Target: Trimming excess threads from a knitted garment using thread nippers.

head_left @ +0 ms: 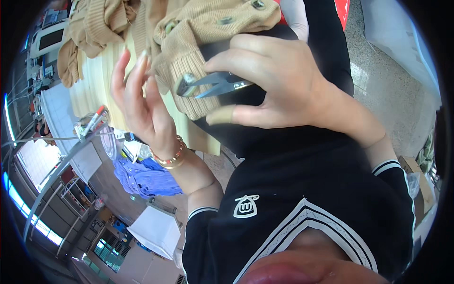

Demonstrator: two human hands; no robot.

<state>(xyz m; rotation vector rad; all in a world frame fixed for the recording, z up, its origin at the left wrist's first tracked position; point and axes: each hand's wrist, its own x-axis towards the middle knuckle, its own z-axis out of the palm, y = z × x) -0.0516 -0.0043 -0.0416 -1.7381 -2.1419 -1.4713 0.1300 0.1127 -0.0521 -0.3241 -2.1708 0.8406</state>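
Observation:
My right hand (283, 78) grips thread snips (220, 86), whose two blades point left and stand apart. A tan covering wraps the tip of my right thumb. Just at the blade tips is a pale, marbled button (185, 84), by the ribbed band of a tan knit cardigan (215, 28). Whether the blades touch a thread there cannot be made out. More buttons show along the cardigan, which lies across my lap and the table side. My left hand (144, 104), with bracelets at its wrist, is raised beside the ribbing, fingers stretched and apart, slightly blurred.
A pale wooden table (92, 102) at the left carries more tan knitwear (101, 28). Below it lie a blue-purple garment (142, 177) and a white bin (153, 232). A red-tipped pen (96, 117) is near the table edge. At far right stands a cardboard box (416, 177).

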